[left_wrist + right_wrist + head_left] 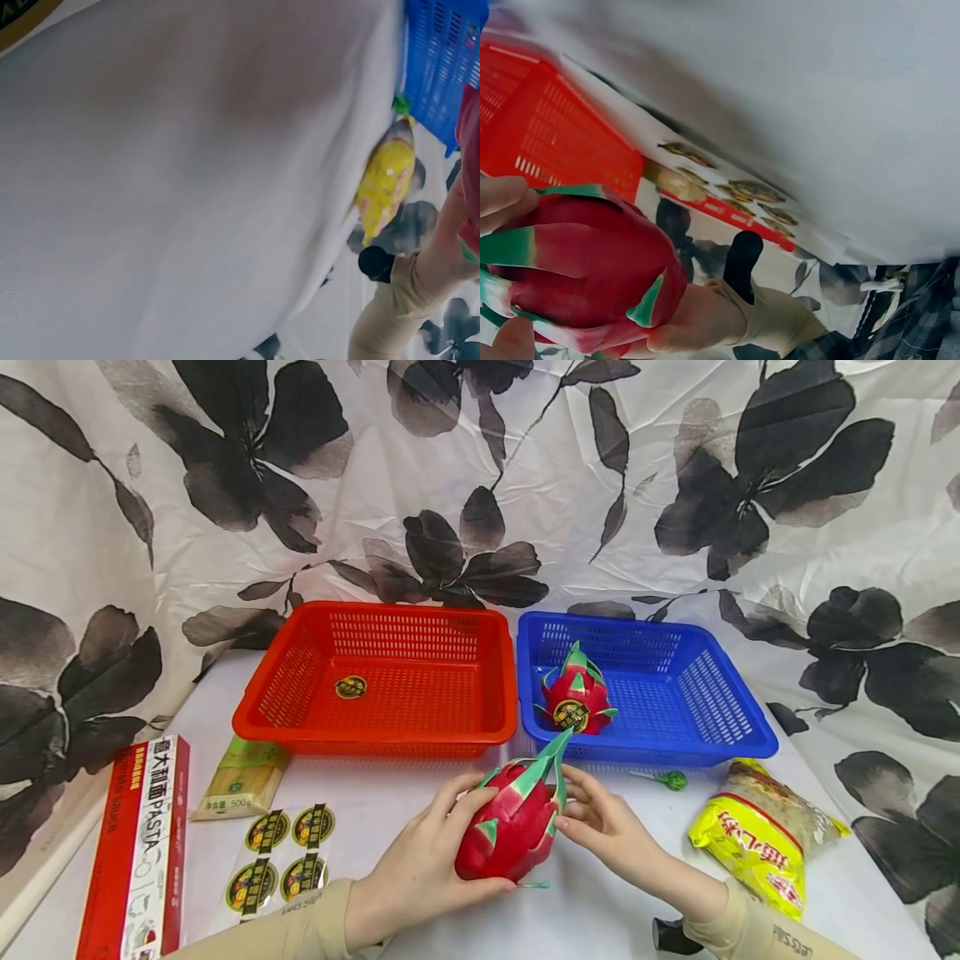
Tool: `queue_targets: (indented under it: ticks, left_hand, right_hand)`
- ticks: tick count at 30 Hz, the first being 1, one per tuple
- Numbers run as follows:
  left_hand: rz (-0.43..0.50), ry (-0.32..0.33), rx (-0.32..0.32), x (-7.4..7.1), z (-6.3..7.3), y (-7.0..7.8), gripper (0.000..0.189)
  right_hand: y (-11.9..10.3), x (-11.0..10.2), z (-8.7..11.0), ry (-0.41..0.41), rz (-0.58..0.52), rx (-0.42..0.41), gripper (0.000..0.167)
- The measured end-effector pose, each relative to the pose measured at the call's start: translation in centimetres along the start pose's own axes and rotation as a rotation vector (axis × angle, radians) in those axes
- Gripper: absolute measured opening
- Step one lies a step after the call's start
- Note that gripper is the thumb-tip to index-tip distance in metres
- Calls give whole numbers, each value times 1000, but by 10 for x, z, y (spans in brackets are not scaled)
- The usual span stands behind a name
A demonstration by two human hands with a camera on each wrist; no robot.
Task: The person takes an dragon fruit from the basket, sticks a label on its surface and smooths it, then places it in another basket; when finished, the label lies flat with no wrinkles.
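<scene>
A red dragon fruit point(510, 835) with green leaf tips is held above the white table in front of the baskets. My left hand point(427, 856) grips it from the left, thumb along its underside. The fingers of my right hand point(618, 831) hold its right side by the green leaves; in the right wrist view the fruit point(592, 262) lies between both hands. A second dragon fruit point(577, 685), bearing a round black-and-gold sticker point(571, 716), sits at the left of the blue basket point(652, 750). Left of my left hand lies a sheet of similar stickers point(267, 832).
Behind my hands stands a red basket point(375, 748) with a round sticker point(350, 687) on it. To the left lie a pasta box point(135, 852) and a 500g packet point(243, 781). A yellow bag point(757, 843) and a small green-headed stick point(672, 780) lie right.
</scene>
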State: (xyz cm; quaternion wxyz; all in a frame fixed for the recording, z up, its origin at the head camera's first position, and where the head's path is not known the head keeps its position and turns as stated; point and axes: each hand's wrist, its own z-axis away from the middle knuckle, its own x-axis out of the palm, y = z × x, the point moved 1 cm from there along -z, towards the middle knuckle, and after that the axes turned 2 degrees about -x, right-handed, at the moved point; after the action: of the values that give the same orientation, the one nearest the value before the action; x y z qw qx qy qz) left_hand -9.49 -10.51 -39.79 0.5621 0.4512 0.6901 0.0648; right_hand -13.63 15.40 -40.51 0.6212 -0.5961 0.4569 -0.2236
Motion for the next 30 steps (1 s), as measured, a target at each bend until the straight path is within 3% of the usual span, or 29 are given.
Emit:
queue_targets:
  ticks: [9, 23, 30]
  left_hand:
    - [25, -37, -5, 9, 4, -3, 85]
    - [-61, -29, 6, 20, 7, -5, 85]
    - [-13, -88, -43, 27, 11, -5, 85]
  right_hand:
    - [7, 1, 5, -29, -6, 5, 69]
    - [16, 1, 6, -47, 47, 67, 69]
    - [21, 2, 9, -88, 54, 94, 68]
